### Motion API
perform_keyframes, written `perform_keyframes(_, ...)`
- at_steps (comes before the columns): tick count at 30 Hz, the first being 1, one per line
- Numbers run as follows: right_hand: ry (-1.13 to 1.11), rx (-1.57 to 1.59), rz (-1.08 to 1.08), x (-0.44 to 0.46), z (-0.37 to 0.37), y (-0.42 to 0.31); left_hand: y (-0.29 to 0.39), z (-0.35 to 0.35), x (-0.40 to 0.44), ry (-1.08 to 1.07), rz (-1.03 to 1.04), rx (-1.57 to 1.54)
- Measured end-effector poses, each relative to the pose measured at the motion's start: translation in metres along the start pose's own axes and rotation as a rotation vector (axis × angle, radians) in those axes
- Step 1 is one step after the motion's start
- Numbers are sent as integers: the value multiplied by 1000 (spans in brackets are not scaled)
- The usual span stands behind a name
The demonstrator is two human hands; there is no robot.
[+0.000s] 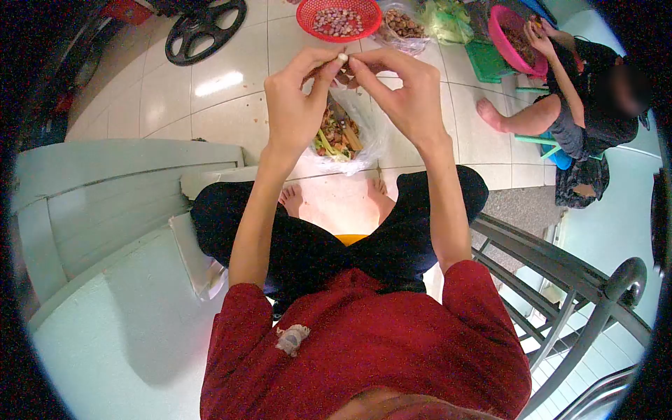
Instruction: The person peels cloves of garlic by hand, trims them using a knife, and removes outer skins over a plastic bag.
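Both my hands are raised close together over a plastic bag of scraps [364, 150]. Thumb and fingers of my left hand [301, 94] pinch a small pale bulb [342, 58], apparently a shallot, mostly hidden by the fingertips. My right hand [402, 94] meets it from the other side, its thumb and forefinger closed at the bulb. Just beyond the hands is a red basket [304, 24] with many pinkish, peeled-looking shallots [339, 22]. Beside it lies a clear bag of brown, unpeeled bulbs [404, 25].
At right another person [595, 91] sits on a green stool [528, 138], hands at a pink basin [500, 28]. A bag of green leaves [448, 22] lies near a green crate [483, 61]. A black wheel-shaped object [203, 31] is at left, a metal railing [560, 262] at right.
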State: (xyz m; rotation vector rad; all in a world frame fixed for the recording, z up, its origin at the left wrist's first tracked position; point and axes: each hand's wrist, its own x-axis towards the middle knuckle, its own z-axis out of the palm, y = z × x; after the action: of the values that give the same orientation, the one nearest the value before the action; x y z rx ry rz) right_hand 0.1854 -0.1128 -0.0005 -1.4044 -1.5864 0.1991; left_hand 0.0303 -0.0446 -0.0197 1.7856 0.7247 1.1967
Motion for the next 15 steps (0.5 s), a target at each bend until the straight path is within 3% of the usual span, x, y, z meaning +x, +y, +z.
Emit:
perform_keyframes(10,-3,66,12,1,2,0,-2,1,0,-4,-114,-264)
perform_keyframes(13,13,30,-21,1,1,-2,0,-1,0,-12,-29,-21)
perform_keyframes(15,4,9,-22,1,-1,-4,-4,-1,-1,-15,-28,-24)
